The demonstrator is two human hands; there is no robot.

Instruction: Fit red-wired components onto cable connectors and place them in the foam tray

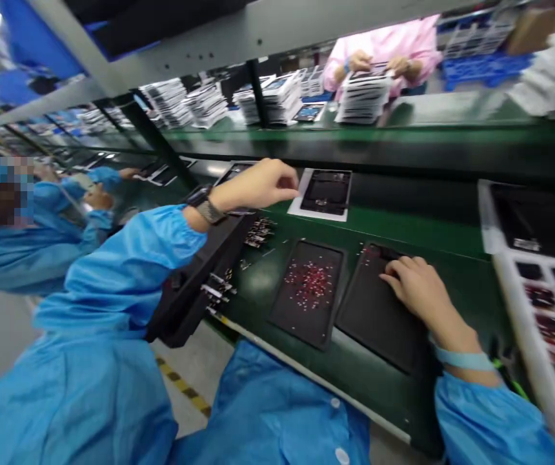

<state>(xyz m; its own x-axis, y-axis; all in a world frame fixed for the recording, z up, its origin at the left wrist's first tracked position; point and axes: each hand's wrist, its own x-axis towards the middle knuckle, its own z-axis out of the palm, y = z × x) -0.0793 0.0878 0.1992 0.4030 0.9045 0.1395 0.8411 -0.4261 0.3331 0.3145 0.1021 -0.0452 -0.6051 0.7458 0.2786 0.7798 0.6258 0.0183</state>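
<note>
My left hand [268, 185] hovers over the green bench, its fingers loosely curled and a gap showing between them and the thumb. Just right of it, a dark flat device [326, 192] with its inside parts showing lies on a white sheet. My right hand [417, 287] rests at the upper part of a black tray [379, 316], fingers bent and drawn together. A small dark part [383, 252] lies by its fingertips; what the fingers hold is hidden. Beside that tray, another black tray [301, 321] carries many tiny red and silver pieces [310, 283].
A black box [185, 303] stands left, near small metal parts [259, 231]. At right are a white compartment tray [519, 323] and another dark device [539, 216]. Stacked sheets [364, 97] and a person in pink [384, 42] are across the bench; a co-worker's blue sleeve [55, 219] is left.
</note>
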